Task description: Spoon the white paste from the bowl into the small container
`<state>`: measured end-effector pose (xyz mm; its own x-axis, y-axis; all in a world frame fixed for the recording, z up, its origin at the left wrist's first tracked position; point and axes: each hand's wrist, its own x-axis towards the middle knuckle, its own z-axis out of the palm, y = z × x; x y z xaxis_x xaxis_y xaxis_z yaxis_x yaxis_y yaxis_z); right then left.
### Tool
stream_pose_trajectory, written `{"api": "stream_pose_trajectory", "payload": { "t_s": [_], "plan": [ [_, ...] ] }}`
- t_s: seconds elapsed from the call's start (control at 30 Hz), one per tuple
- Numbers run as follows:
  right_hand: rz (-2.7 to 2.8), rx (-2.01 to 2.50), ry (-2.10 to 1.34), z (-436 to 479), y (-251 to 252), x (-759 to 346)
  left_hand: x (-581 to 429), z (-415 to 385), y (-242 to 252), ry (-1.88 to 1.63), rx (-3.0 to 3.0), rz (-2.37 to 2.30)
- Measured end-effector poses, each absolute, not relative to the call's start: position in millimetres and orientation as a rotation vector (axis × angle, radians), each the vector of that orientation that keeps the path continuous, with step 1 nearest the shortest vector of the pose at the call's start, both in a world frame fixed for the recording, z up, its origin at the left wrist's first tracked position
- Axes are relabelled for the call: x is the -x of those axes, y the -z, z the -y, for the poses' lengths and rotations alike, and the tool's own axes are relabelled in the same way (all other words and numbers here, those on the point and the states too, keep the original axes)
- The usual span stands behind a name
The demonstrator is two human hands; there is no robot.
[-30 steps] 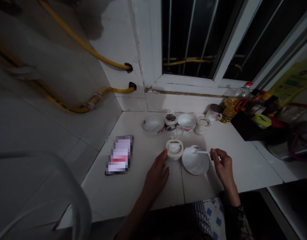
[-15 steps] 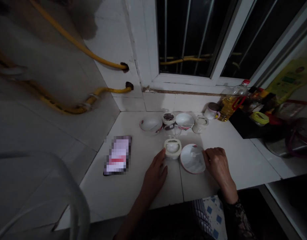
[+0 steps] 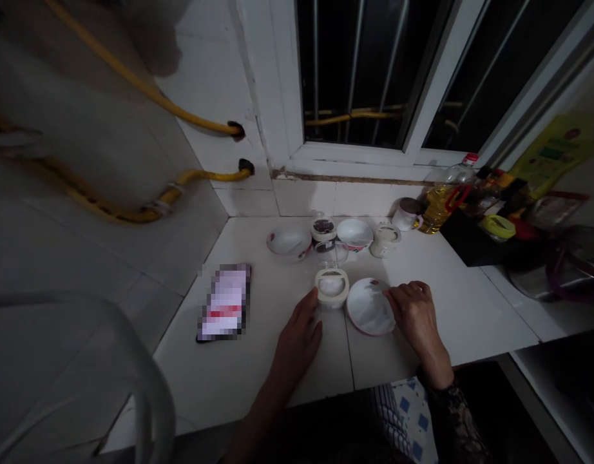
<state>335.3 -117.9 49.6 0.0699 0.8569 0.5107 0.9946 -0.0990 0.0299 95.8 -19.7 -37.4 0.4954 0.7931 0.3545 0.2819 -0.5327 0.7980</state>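
Observation:
My left hand (image 3: 297, 338) has its fingertips against the side of a round jar (image 3: 330, 285) with a cream rim and white contents. Just right of the jar lies a shallow white bowl (image 3: 369, 306) with a red-marked rim and white powder inside, and it looks tilted. My right hand (image 3: 415, 319) grips that bowl's right rim. No spoon shows; it could be hidden under my right hand.
Behind stand a white bowl (image 3: 288, 243), a dark-topped jar (image 3: 323, 230), a second bowl (image 3: 354, 233), a glass cup (image 3: 332, 253) and a white mug (image 3: 385, 240). A cooking oil bottle (image 3: 439, 206) stands back right. A pixelated phone (image 3: 223, 303) lies left on the white counter (image 3: 277, 361).
My right hand has moved from holding a white spoon to gripping the bowl's rim, and the spoon is out of sight. My left hand has stayed at the jar.

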Motion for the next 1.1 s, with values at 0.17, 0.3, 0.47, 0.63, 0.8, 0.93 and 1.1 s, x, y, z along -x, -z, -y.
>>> {"api": "stream_pose_trajectory", "payload": {
  "t_s": [0.17, 0.3, 0.47, 0.63, 0.8, 0.93, 1.1],
  "plan": [
    [2.026, 1.847, 0.241, 120.9, -52.3, -326.5, -95.3, 19.5, 36.1, -0.952, -2.074, -0.880],
    [1.825, 1.937, 0.459, 117.7, -49.1, -326.4, -96.0, 20.2, 38.4, -0.975, -2.067, -0.874],
    [1.872, 1.828, 0.361, 115.2, -50.6, -321.3, -96.3, 20.2, 39.7, -0.985, -2.070, -0.861],
    [1.992, 1.745, 0.102, 128.4, -63.5, -326.4, -96.3, 20.5, 39.2, -0.973, -2.077, -0.877],
    [1.802, 1.896, 0.478, 130.1, -55.0, -340.4, -95.8, 20.0, 38.1, -0.970, -2.080, -0.883],
    [1.859, 1.889, 0.412, 129.4, -50.1, -333.9, -95.9, 20.0, 36.6, -0.953, -2.085, -0.884],
    [1.890, 1.719, 0.165, 136.3, -60.0, -325.9, -96.7, 20.7, 36.3, -0.974, -2.063, -0.889]
  ]
}}
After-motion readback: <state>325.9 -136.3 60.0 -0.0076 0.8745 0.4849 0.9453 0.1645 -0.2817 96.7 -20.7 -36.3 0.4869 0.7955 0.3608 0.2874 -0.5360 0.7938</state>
